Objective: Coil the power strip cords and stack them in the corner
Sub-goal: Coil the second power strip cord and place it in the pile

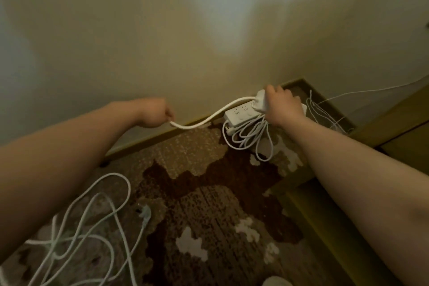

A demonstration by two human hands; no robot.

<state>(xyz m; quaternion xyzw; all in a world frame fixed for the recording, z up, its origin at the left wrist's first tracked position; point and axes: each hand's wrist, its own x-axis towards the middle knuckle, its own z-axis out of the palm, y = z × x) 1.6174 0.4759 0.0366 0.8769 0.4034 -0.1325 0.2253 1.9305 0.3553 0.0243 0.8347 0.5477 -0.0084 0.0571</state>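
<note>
Patterned carpet (209, 193) ran to the corner, where the right hand (282, 105) gripped a power strip (261, 100) above another strip (239, 115) while the left hand (156, 112) pinched its cord (209, 118), so a tug might topple the stack.

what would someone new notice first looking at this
The white cord stretched between the two hands near the baseboard: the left hand pinches one end, while the right hand grips a power strip over another strip and its coiled cord in the corner. Next, the loose tangle of white cords sprawled on the patterned carpet at lower left.
</note>
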